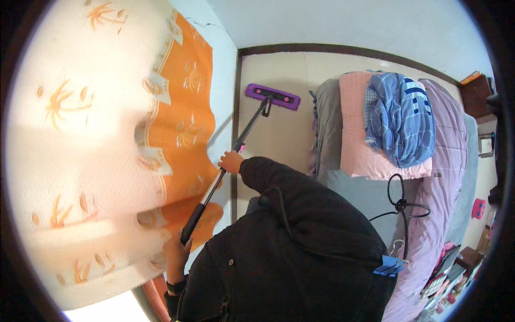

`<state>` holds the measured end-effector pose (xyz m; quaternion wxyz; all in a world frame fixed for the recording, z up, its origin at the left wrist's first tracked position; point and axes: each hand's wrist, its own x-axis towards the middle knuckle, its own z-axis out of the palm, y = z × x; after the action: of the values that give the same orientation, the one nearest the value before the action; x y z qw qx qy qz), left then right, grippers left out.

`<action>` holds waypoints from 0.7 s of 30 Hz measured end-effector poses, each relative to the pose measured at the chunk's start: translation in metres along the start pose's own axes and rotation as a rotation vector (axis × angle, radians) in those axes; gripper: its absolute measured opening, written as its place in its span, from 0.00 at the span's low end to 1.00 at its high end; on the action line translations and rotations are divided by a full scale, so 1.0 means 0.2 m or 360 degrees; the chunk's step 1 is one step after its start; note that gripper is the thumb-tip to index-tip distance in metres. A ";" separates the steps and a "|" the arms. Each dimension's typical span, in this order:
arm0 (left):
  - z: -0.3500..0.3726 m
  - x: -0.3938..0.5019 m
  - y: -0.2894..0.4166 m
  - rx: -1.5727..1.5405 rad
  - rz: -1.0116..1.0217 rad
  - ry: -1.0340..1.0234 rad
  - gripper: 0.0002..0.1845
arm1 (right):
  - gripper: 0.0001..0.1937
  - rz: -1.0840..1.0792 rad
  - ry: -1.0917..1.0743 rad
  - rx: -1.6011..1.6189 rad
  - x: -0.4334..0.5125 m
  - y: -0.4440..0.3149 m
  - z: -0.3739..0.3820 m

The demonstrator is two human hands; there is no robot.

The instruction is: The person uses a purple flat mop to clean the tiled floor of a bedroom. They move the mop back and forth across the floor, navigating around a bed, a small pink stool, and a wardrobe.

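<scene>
A flat mop with a purple pad (272,97) lies on the light tile floor, between the wall and the bed. Its dark and silver pole slants down to the left, towards me. Higher up the picture, my right hand (231,162) is closed around the middle of the pole, just below a joint with a small pink part. At the lower left my left hand (176,255), somewhat blurred, grips the top end of the black handle (193,223). A dark band is at that wrist. The mop head's underside is hidden.
A long patterned curtain (183,133) in cream and orange hangs close on the left. On the right stands a bed with a pink folded quilt (352,141), a blue checked cloth (402,124) and lilac bedding (446,133). A dark baseboard (235,120) edges the floor.
</scene>
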<state>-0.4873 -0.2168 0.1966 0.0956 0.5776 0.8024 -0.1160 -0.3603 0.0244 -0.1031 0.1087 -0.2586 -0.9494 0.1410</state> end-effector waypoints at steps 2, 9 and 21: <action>-0.06 0.12 0.02 -0.0057 0.0065 0.0038 0.23 | 0.14 -0.0074 0.0024 0.0027 0.09 0.09 -0.03; -0.27 0.66 0.05 -0.0312 0.0041 0.0129 0.22 | 0.19 -0.0181 0.0056 0.0262 0.48 0.50 -0.23; -0.92 1.82 0.36 0.0057 0.0507 0.0058 0.27 | 0.10 0.0003 0.0124 0.0452 1.04 1.43 -0.52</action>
<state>-0.5371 0.1888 0.2616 0.0879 0.7011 0.7001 -0.1030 -0.3748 0.3918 -0.0713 0.1807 -0.2468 -0.9148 0.2638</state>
